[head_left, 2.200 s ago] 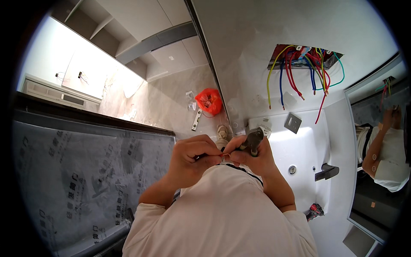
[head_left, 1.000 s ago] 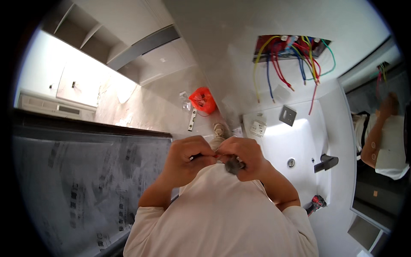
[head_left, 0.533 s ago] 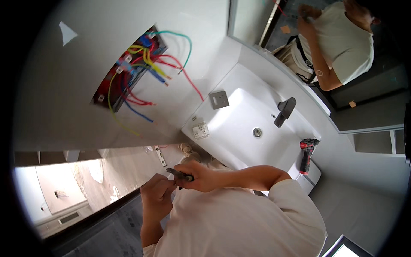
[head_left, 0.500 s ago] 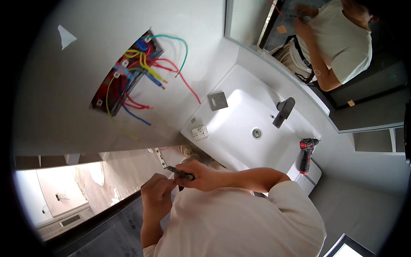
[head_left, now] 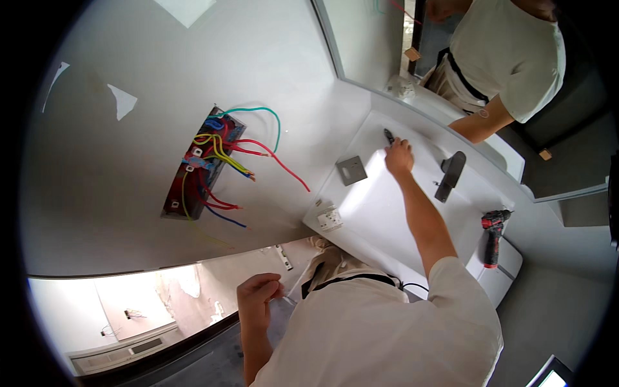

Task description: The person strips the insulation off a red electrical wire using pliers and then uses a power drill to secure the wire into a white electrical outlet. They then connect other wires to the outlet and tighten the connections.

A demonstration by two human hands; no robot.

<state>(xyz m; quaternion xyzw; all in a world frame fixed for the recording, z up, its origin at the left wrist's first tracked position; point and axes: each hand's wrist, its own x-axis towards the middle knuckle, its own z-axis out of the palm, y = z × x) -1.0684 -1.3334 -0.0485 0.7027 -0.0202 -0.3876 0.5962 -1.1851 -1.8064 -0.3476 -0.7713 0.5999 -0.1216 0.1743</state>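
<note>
My right hand (head_left: 400,157) is stretched out to the far end of the white washbasin (head_left: 403,222). Its fingers are closed on a slim dark hand tool (head_left: 389,135) at the basin's rim; the tool's exact kind cannot be made out. Low in front of my body, my left hand (head_left: 259,293) is held up with its fingers curled; whatever may be in them is hidden. On the wall at left, an open wiring box (head_left: 182,184) has several bare-ended wires (head_left: 222,205) in red, blue, yellow and green hanging out.
On the basin's left rim lie a grey switch plate (head_left: 351,171) and a white socket module (head_left: 330,219). A dark faucet (head_left: 451,176) rises from the basin's back. A red-and-black cordless drill (head_left: 493,237) lies at right. A mirror (head_left: 367,45) hangs behind. A spirit level (head_left: 284,257) is below.
My right hand has gone from beside my left hand, near my body, out to the basin's far rim with the dark tool. My left hand stays low and curled. The head view has shifted.
</note>
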